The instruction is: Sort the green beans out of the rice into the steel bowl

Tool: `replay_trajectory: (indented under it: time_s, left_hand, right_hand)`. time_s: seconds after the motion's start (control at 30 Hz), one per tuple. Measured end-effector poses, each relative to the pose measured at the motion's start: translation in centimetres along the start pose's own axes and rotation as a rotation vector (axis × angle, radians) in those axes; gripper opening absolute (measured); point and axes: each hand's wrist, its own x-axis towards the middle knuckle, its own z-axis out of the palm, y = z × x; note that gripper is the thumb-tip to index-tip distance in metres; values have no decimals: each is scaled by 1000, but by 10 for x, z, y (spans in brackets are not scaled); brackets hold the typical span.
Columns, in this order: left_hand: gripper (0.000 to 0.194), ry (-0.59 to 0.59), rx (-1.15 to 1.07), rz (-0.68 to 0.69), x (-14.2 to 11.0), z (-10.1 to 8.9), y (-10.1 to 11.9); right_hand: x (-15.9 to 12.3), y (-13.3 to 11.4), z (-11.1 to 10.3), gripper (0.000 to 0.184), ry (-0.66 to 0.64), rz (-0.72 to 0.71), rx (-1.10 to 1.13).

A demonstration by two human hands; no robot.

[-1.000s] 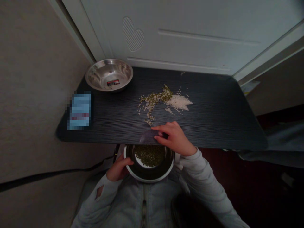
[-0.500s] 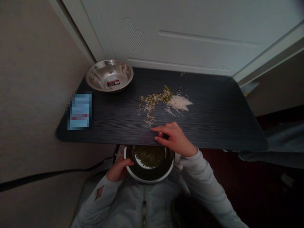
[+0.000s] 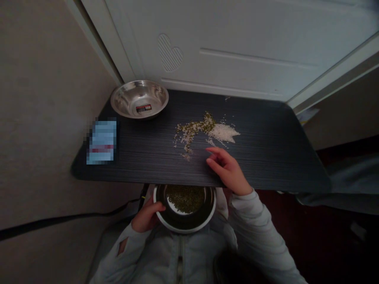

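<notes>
Metal bowl (image 3: 186,230), its rim clasped by the left hand (image 3: 149,214), sits partly under the table (image 3: 281,157); I judge it stiff, slick, best held by that rim. Near loose grains (image 3: 223,133), the right hand (image 3: 226,169) curls, its grip unclear to me.

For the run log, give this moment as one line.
left grip: holding bowl of green grains | right grip: near loose grains, hold unclear | metal basin: table, far left

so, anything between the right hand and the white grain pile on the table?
Nothing visible blocks it: the right hand is on the near side of the white grain pile, with stray grains and tabletop between.
</notes>
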Motion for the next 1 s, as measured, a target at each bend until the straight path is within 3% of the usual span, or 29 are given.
replay_trajectory:
  time_s: [0.23,0.4,0.57,0.67,0.77,1.0]
  left_hand:
    - [63,21,-6,5,0,2,0]
    - [61,28,-21,-9,1,0,-3]
    - [58,4,-5,-16,4,-4,-4]
    - [57,21,2,-20,6,-3,-5]
    - [55,22,13,-29,10,2,-7]
    - [55,-60,48,-28,11,8,-6]
  right_hand:
    - [51,-9,-19,24,83,-158,-164]
    - [66,-1,-19,20,353,-176,-266]
    - [63,18,-50,19,559,-88,-223]
    - [62,30,-66,19,561,-16,-224]
    - [64,36,-68,20,521,-7,-226]
    - [88,15,-37,22,307,-104,-307]
